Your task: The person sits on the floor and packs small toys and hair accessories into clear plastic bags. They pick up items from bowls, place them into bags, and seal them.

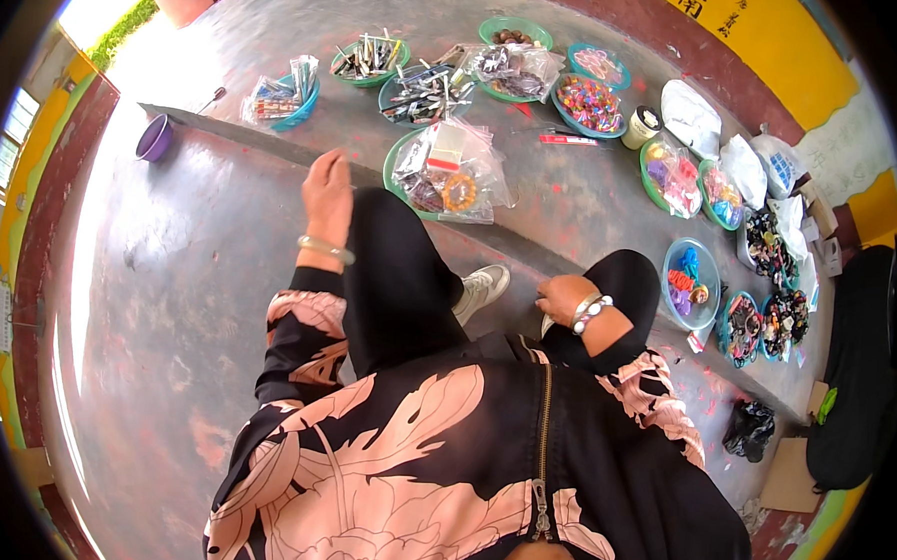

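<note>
My left hand (329, 203) is raised beside my left knee, its fingers drawn together; whatever they hold, if anything, is too small to make out. A pale bangle (326, 248) circles that wrist. Nearest to it is a green basin (391, 165) holding clear plastic bags (483, 171), an orange bead bracelet (460, 192) and a small red-and-white box (445, 150). My right hand (568, 297) rests by my right knee with curled fingers, their inner side hidden. A bangle and a white bead bracelet (592, 312) are on that wrist.
Along the raised step (560, 255) stand several basins: pens (432, 91), colourful wrapped pieces (588, 103) and hair ties (684, 280). A purple bowl (154, 139) sits at far left. White bags (691, 118), a black bag (750, 430) and cardboard (790, 475) lie at right.
</note>
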A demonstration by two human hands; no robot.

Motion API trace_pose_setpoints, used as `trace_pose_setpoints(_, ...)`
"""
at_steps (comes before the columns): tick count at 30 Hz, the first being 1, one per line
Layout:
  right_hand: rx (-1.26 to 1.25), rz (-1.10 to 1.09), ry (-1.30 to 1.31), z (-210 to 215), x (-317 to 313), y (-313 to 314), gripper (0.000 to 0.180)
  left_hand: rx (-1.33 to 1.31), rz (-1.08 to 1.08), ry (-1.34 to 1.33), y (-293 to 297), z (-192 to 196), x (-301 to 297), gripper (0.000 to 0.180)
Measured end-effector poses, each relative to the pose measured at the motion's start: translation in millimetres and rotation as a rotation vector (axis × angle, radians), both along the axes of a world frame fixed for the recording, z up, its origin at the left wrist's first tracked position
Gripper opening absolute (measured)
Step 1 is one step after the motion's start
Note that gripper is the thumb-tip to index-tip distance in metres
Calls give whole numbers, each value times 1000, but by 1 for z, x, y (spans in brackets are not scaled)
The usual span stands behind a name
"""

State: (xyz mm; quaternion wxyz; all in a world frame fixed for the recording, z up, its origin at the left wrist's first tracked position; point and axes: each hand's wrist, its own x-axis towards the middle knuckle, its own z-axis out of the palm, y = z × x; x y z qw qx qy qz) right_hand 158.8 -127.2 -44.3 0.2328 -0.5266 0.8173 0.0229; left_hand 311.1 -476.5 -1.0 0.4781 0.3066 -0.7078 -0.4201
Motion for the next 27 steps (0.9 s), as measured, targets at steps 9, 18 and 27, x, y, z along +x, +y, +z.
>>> trace_pose_setpoints(9, 19, 156, -156, -5, 35, -23, 23, 345, -116, -48, 36, -28, -51, 24)
trace_pose_setpoints(18, 8, 107, -162, -14, 17, -35, 26, 588, -131, -175, -5, -104, -119, 28)
trace_pose_setpoints(27, 188, 58, -135, -27, -10, -16, 22, -295, -87, -1572, -99, -198, -124, 21)
